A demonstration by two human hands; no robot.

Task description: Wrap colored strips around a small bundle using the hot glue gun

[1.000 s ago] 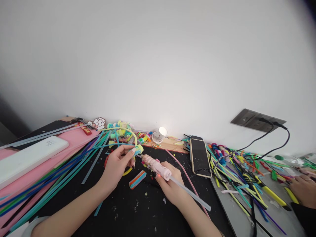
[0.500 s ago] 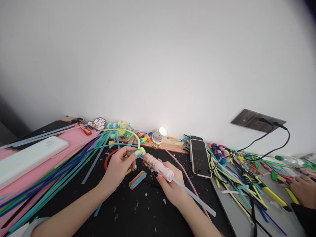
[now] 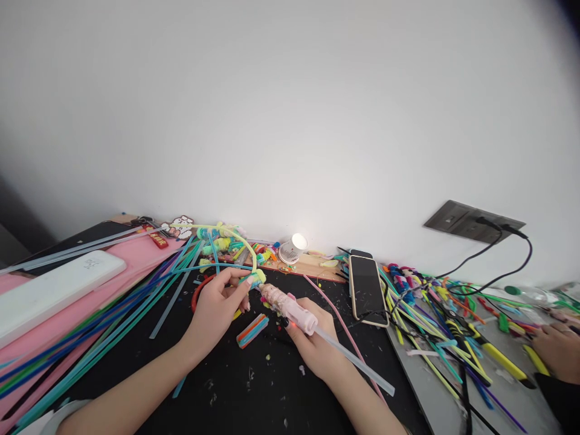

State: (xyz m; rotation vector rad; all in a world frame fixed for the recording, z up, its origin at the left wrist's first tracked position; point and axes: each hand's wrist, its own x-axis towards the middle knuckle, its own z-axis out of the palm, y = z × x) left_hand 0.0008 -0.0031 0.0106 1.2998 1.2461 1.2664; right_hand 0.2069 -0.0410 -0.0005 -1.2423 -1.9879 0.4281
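My left hand (image 3: pixel 221 308) pinches a small roll of yellow and teal pipe cleaner (image 3: pixel 257 278). A long yellow pipe cleaner (image 3: pixel 242 238) arcs up and away to the left from that roll. In my right hand (image 3: pixel 318 341) is a pink hot glue gun (image 3: pixel 290 308), its nozzle close against the roll; whether they touch I cannot tell. A clear glue stick (image 3: pixel 356 359) juts from the gun's back end. Below the hands, a short striped bundle of orange, blue and white pipe cleaner (image 3: pixel 252 330) lies on the black table mat (image 3: pixel 244 386).
Long pipe cleaners (image 3: pixel 113 314) and a white oblong device (image 3: pixel 58 290) lie at left. A paper cup (image 3: pixel 293 248) stands by the wall. Right are a phone (image 3: pixel 368 287), yellow-handled pliers (image 3: pixel 501 359), black cables (image 3: pixel 480 284) at a wall socket (image 3: pixel 471 222), and another person's hand (image 3: pixel 557 350).
The long yellow pipe cleaner's free end has swung further left and slightly up. The glue gun has shifted very slightly, still near the roll. Both hands stay almost in place.
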